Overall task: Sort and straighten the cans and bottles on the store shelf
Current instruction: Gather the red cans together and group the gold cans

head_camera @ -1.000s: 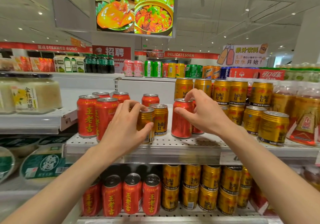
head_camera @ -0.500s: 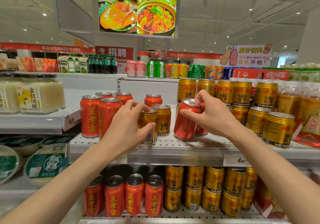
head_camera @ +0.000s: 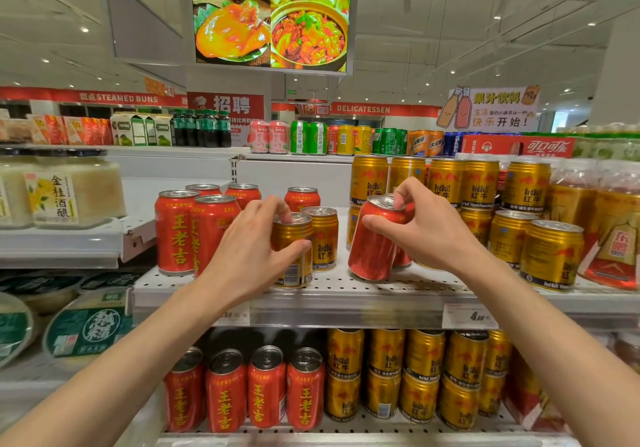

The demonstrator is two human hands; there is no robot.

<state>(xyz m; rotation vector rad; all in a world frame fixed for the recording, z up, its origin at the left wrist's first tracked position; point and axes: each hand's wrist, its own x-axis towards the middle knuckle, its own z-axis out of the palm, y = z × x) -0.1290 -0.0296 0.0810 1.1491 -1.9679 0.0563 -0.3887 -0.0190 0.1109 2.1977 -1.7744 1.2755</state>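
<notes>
On the white perforated shelf (head_camera: 346, 290), my left hand (head_camera: 249, 249) grips a gold Red Bull can (head_camera: 293, 256) standing near the front edge, thumb across its front, fingers over its top. A second gold can (head_camera: 323, 238) stands right behind it. My right hand (head_camera: 426, 228) holds a red can (head_camera: 374, 238) by its top rim, tilted to the right with its base near the shelf. Another red can is partly hidden behind that hand. Red cans (head_camera: 176, 232) stand grouped at the left, gold cans (head_camera: 550, 256) stacked at the right.
The lower shelf holds a row of red cans (head_camera: 263, 391) and stacked gold cans (head_camera: 419, 377). Jars (head_camera: 62, 190) sit on a shelf at the left, bottles (head_camera: 620, 225) at the far right. Mixed cans line the top shelf (head_camera: 346, 140).
My right hand has tipped the red can from upright to leaning right. My left hand has kept its grip on the gold can with little movement.
</notes>
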